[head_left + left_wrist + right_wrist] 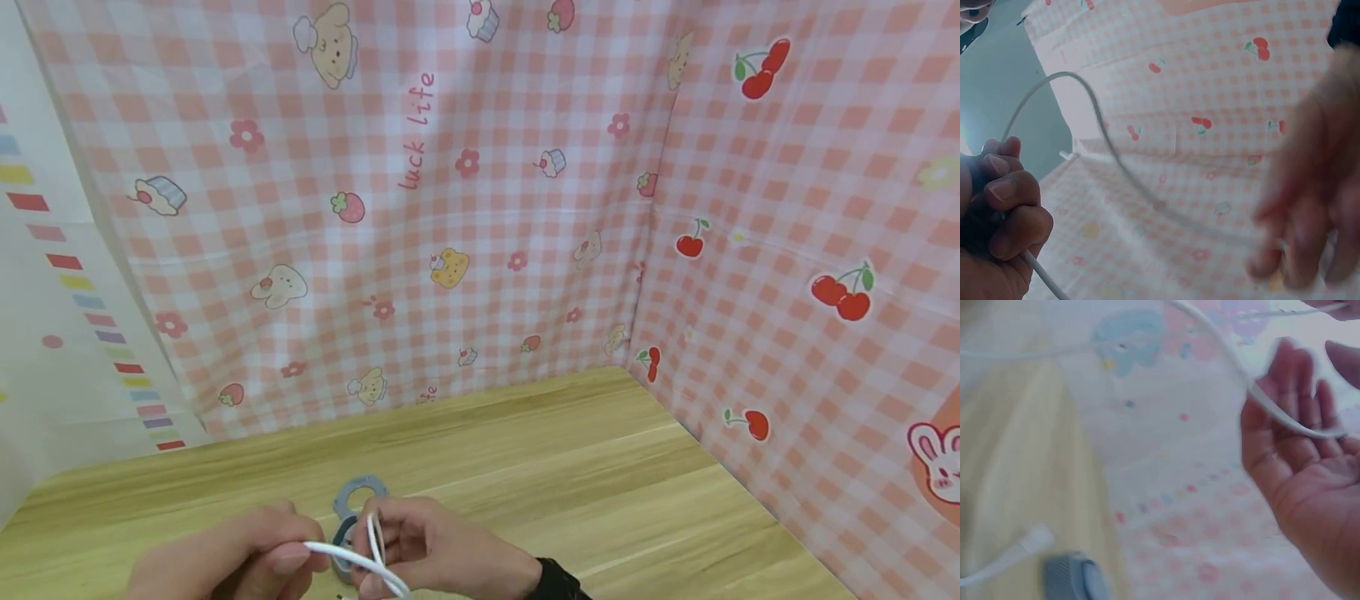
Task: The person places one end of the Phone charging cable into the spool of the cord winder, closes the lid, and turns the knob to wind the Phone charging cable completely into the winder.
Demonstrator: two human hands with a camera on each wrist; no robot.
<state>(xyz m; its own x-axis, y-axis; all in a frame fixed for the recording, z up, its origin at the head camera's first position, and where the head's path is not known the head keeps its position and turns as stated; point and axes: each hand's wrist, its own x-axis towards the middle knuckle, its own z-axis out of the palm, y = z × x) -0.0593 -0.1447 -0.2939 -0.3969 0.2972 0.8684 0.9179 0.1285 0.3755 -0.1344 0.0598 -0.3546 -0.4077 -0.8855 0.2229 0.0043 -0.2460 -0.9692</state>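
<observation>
A white cable (352, 560) runs between both hands low in the head view. My left hand (225, 560) grips it in curled fingers (1007, 209), and from there it arcs upward (1094, 112). My right hand (438, 552) has its palm showing in the right wrist view. The cable (1285, 419) loops across its nearly straight fingers (1294, 394), and the thumb stands apart from it. The cable's plug end (1030, 542) lies on the table. Right behind the hands sit a grey ring (360, 493) and a blue-grey one (343, 533).
The wooden table (570, 467) is boxed in by pink checked cloth walls at the back (420, 250) and right (810, 292). A white sheet with coloured stripes (52, 333) hangs on the left. A grey round piece (1075, 580) lies near the plug.
</observation>
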